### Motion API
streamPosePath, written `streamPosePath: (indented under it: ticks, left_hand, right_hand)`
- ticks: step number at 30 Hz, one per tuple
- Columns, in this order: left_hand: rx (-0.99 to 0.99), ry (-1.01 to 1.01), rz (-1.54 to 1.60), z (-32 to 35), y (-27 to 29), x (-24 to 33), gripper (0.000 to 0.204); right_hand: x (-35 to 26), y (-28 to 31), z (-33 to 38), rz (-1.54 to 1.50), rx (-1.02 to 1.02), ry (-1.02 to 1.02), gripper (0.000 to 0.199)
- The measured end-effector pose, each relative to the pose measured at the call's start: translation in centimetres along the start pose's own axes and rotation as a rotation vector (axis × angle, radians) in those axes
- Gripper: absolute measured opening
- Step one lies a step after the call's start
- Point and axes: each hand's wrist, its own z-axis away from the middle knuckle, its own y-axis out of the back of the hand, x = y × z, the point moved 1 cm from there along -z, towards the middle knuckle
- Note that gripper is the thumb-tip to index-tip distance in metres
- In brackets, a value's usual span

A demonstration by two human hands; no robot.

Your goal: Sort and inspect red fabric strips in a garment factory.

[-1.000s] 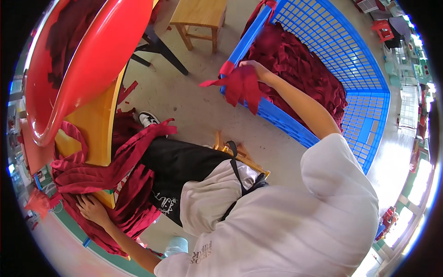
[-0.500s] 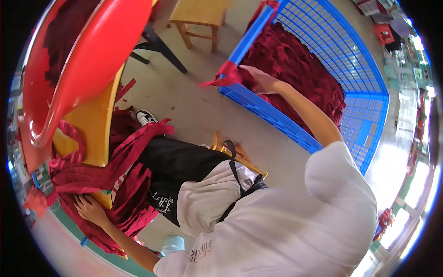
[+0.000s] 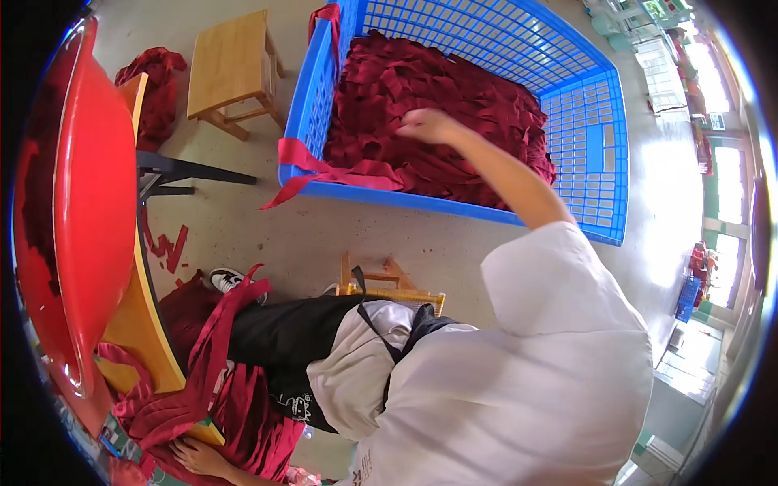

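Note:
A large blue plastic basket (image 3: 405,200) holds a heap of dark red cloth strips (image 3: 454,89). My right hand (image 3: 431,127) is over this heap, slightly blurred, and its fingers are hard to make out. One strip of red cloth (image 3: 300,174) hangs over the basket's near left corner. At the lower left, my left hand (image 3: 198,456) lies on a bundle of long red fabric strips (image 3: 251,405), its fingers stretched out. These strips drape over the edge of a yellow wooden table (image 3: 154,340) and hang down beside my leg.
A glossy red basin (image 3: 93,219) with dark red cloth inside stands on the table. Beyond are a wooden stool (image 3: 231,65) and a red cloth pile (image 3: 158,89). Black metal legs (image 3: 198,170) jut over the floor, near red scraps (image 3: 168,247). A wooden seat (image 3: 397,296) is beside my legs.
My right hand has moved from the basket's near left corner to above the heap inside. My view has turned, shifting the basket left. My left hand stays on the fabric bundle.

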Motion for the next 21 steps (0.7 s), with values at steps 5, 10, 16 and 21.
streamPosePath:
  ticks: [5, 10, 16, 21]
  left_hand:
    - [-0.051, 0.001, -0.025, -1.3, -3.1, 0.3, 0.039]
    - [0.133, -0.119, 0.024, -2.2, -1.9, -1.5, 0.031]
    - [0.086, 0.003, 0.059, -2.6, -1.0, 1.6, 0.032]
    - [0.007, 0.055, 0.070, -0.7, 1.9, 4.3, 0.034]
  right_hand:
    - [24.4, 9.4, 30.3, 0.331, 0.521, -0.848, 0.042]
    - [11.8, 5.5, 43.5, -0.488, 0.465, -0.471, 0.055]
    - [-4.3, -1.3, 29.7, 0.192, 0.490, -0.061, 0.042]
    - [-2.7, -3.1, 27.8, 0.290, 0.504, -0.058, 0.040]
